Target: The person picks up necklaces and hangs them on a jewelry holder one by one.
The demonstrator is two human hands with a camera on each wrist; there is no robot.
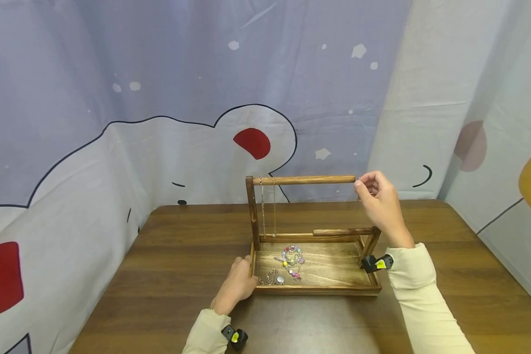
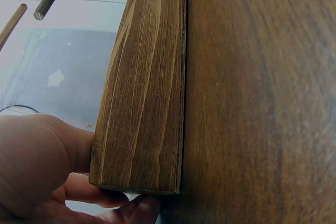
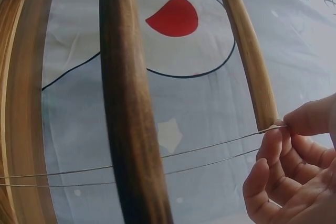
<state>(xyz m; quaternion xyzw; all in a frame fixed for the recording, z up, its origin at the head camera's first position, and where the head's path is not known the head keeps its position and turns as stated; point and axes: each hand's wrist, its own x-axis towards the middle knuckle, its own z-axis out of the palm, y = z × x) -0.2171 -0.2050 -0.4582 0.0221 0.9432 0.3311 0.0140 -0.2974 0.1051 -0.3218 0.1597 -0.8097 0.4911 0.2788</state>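
A thin chain (image 3: 210, 146), clear only in the right wrist view, is pinched by the right hand (image 1: 382, 204). The left hand (image 1: 236, 282) grips the tray (image 1: 316, 291) at its near left corner.

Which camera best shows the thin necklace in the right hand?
The right wrist view: two strands of the thin necklace run clearly from the right hand. The head view shows only faint traces; the left wrist view, none visible.

The head view's lower centre held one wooden stand (image 1: 318, 291), two bars (image 1: 309, 180), two hanging necklaces (image 1: 274, 211), one left hand (image 1: 236, 281), one right hand (image 1: 381, 204); the right wrist view's lower half, one doubled strand (image 3: 210, 146).
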